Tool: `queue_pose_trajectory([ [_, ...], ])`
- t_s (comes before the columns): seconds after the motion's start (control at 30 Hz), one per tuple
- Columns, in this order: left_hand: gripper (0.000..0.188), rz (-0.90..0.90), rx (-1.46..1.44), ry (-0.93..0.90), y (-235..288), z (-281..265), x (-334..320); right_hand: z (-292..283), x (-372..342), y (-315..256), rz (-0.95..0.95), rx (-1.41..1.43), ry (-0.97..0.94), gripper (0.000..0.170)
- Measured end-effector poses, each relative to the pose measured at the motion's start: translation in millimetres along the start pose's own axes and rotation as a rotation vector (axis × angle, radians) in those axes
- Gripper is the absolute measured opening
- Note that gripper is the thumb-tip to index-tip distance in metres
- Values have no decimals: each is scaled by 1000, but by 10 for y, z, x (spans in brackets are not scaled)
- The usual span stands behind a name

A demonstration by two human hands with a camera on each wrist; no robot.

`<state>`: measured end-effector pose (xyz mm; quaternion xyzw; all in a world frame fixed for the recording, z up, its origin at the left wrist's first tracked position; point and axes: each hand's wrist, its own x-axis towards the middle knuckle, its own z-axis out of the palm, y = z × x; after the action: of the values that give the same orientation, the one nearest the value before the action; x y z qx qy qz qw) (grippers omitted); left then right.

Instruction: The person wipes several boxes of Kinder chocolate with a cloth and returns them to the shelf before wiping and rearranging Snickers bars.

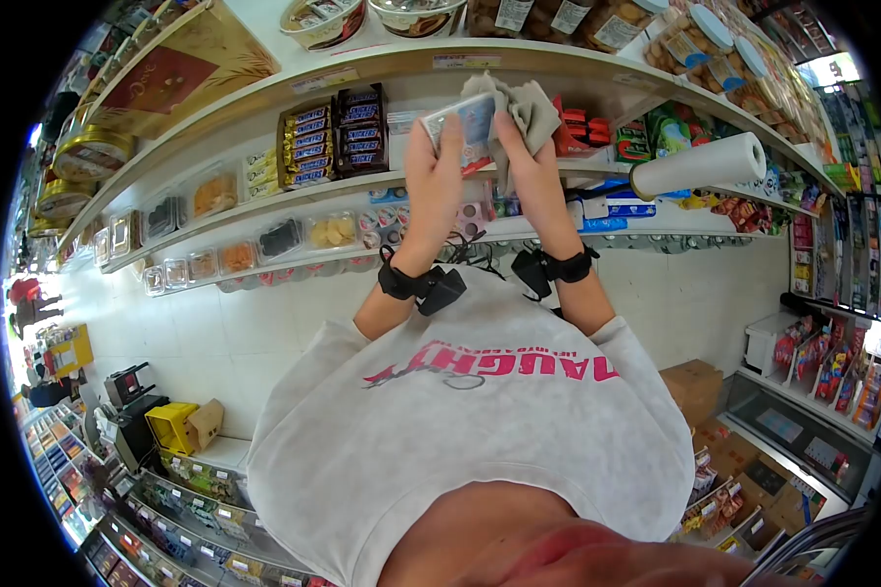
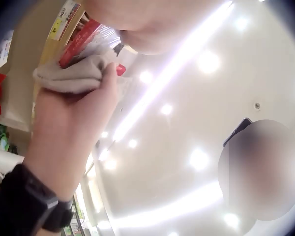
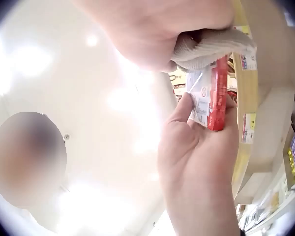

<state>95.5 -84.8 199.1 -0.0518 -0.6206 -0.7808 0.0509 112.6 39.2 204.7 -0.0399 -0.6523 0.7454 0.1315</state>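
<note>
- Between our left hand [image 1: 433,181] and our right hand [image 1: 536,181], ahead of our body, is the pale packet [image 1: 472,119] with a red strip along 1 edge.
- Our left hand grips that packet, thumb on 1 side and fingers on the other, by the end nearer our wrist.
- Our right hand clutches a bunched gray cloth [image 1: 531,112]; in the right wrist view it overlaps the packet's upper end and seems to touch it.
- We take the step in hand to be wiping the packet, so our left hand does best to stay low on it, leaving the face open to the cloth.
- With our right hand, we would fold the loose flaps in under the fingers; hanging corners could catch on the packet's edge.
- Light, even strokes should suit it; the packet looks slight, and a hard squeeze might dent it.
- For the gripped end, we would swap our hold to the cleaned part.
- Left of our left hand stands a dark Snickers box [image 1: 360,132], right of our right hand juts a white roll [image 1: 700,166], and beyond both runs a shelf edge [image 1: 392,70]: we should keep our strokes short.
</note>
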Motion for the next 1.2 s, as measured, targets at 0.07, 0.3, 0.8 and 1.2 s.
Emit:
queue_pose_trajectory([
  [0.07, 28, -73, -133, -22, 102, -55, 54, 6, -71, 18, 71, 34, -19, 44],
  [0.3, 32, -337, -450, -78, 75, -151, 151, -185, -120, 88, 162, 79, -82, 40],
  [0.8, 41, -635, -609, -219, -224, -164, 215, -275, -140, -9, -571, -647, -267, 57],
  [1.2, 39, -691, -797, -151, -140, -48, 220, -301, -40, 178, 35, -92, -95, 41],
])
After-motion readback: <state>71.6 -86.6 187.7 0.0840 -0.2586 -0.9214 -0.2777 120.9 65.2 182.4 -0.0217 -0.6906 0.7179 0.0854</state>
